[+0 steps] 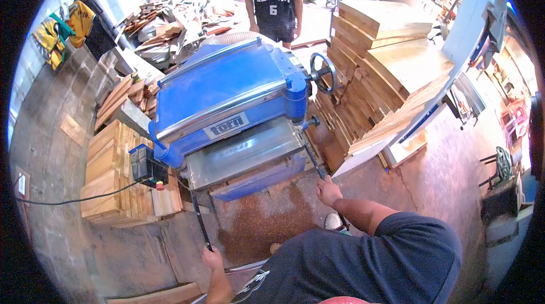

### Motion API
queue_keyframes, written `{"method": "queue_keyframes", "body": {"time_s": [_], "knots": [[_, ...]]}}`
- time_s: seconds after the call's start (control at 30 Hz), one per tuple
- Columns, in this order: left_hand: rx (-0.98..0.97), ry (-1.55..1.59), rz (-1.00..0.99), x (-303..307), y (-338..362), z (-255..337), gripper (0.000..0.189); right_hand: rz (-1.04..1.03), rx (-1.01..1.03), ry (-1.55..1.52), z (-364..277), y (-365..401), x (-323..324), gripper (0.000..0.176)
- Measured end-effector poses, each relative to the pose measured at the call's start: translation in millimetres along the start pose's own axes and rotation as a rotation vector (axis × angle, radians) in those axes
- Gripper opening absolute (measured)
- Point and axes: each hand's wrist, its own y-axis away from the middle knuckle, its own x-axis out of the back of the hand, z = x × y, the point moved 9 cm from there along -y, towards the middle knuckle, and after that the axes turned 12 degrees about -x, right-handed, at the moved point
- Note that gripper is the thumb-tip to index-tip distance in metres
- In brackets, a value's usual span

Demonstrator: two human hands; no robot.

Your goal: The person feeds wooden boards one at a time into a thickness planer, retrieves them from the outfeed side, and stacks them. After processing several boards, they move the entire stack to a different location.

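A blue planer-like machine [221,88] with a metal bed [244,150] and a black handwheel [323,73] stands in front of me. Two thin dark bars stick out from its near side toward me. My left hand [212,258] is closed round the end of the left bar [201,221]. Farther right, my right hand [328,191] is wrapped round the end of the right bar [314,159]. Nothing lies on the visible part of the metal bed.
Tall stacks of boards [386,71] rise on the right, lower stacks [116,173] on the left. A black switch box [149,166] with a cable hangs by the machine. A person [274,5] stands behind it, near scrap wood [164,34].
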Motion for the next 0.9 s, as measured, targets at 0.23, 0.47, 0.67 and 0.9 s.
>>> {"method": "queue_keyframes", "body": {"time_s": [0.23,0.47,0.67,0.9], "knots": [[0.142,-0.158,-0.176,2,1,0,0.026,0.025,0.069,0.026,7,-2,-7,0.02],[0.057,0.043,-0.115,-3,-1,2,0.032,0.037,0.085,0.084,16,-9,-21,0.02],[0.004,0.062,-0.134,0,-1,10,0.038,0.008,0.047,0.017,2,2,0,0.018],[-0.073,-0.149,-0.017,1,0,-2,0.035,-0.012,0.049,-0.062,4,0,-4,0.017]]}}
